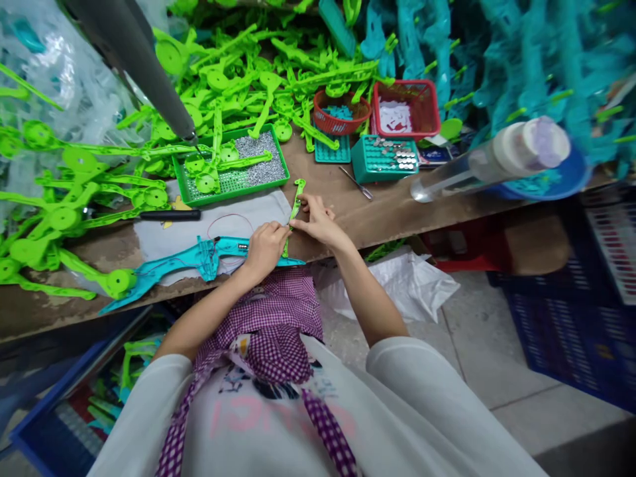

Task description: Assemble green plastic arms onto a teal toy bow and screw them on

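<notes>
In the head view a narrow bright green plastic part [298, 193] stands lengthwise between my hands near the front edge of the bench. My left hand [265, 250] closes on its lower stretch, the knuckles turned up. From the other side my right hand [320, 222] pinches the same part around its middle, hiding some of it. Under and beside my left hand lies a long turquoise plastic shell [171, 266], with thin wires and a small row of silvery pieces [242, 247] on it. A red wire [231, 215] loops over the pale cloth [154, 233] behind.
An electric screwdriver [171, 99] hangs above a green tray [233, 192] holding screws [261, 159]. Green parts [223, 73] are heaped behind. Farther right are a red basket [432, 112], a turquoise box [375, 162], a small screwdriver [358, 185] and a clear bottle [477, 165].
</notes>
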Demonstrator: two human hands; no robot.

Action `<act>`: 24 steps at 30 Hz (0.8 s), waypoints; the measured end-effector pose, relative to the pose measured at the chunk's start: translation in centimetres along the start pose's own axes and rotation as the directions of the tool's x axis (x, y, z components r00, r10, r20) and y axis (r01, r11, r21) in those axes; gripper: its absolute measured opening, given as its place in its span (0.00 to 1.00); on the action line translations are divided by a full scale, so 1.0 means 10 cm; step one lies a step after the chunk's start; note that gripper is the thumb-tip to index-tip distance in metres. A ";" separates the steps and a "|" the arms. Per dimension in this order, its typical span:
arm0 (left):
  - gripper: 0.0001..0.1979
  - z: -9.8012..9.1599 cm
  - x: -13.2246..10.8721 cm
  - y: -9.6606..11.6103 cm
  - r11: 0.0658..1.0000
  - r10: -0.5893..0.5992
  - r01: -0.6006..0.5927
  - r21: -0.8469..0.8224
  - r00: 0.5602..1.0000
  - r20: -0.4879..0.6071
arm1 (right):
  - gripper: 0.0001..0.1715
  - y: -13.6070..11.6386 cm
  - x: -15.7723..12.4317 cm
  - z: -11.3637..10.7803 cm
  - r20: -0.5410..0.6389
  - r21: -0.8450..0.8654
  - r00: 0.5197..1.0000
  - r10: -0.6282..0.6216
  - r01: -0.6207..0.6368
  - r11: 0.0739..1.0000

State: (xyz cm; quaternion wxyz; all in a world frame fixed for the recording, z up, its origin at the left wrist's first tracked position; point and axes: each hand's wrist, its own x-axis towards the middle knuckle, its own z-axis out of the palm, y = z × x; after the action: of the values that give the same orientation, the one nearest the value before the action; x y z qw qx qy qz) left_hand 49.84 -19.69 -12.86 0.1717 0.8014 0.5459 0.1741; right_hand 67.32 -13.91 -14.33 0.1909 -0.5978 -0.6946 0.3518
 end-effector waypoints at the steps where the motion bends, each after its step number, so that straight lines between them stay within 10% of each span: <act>1: 0.14 0.00 0.00 0.00 1.000 -0.003 0.003 -0.003 1.000 0.003 | 0.35 0.00 0.00 0.01 -0.004 0.004 1.000 0.001 -0.001 1.000; 24: 0.16 0.04 0.01 -0.01 1.000 0.025 -0.025 -0.001 0.999 -0.035 | 0.37 -0.17 0.01 0.12 -0.121 0.013 0.975 0.185 -0.184 0.983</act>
State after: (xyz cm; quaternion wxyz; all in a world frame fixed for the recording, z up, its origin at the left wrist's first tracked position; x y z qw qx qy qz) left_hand 49.94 -19.61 -13.26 0.1607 0.8048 0.5387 0.1907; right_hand 65.30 -14.25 -14.00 0.1997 -0.6797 -0.6230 0.3316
